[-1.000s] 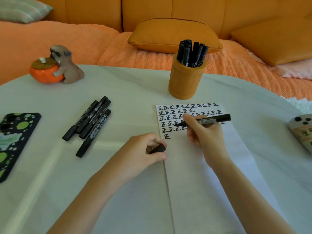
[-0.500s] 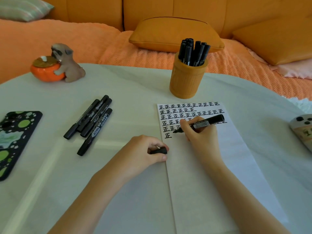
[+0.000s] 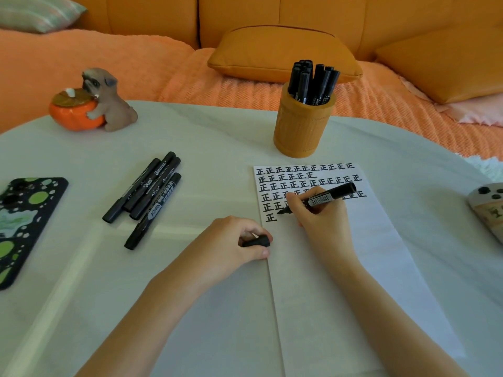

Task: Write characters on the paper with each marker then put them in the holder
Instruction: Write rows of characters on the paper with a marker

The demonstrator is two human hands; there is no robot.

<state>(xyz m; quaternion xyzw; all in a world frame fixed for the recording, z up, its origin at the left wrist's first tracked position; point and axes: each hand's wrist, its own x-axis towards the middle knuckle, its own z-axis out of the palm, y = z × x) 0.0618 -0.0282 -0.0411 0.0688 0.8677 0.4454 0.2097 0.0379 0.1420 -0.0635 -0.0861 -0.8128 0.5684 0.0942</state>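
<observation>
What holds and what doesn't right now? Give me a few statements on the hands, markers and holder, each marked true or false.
1. The right hand grips an uncapped black marker with its tip down at the paper. True.
2. The left hand holds nothing. False: it grips the marker cap at the paper's left edge.
3. Four loose markers lie on the table left of the paper. True.
4. The orange holder stands empty. False: a bunch of markers stands in it.
</observation>
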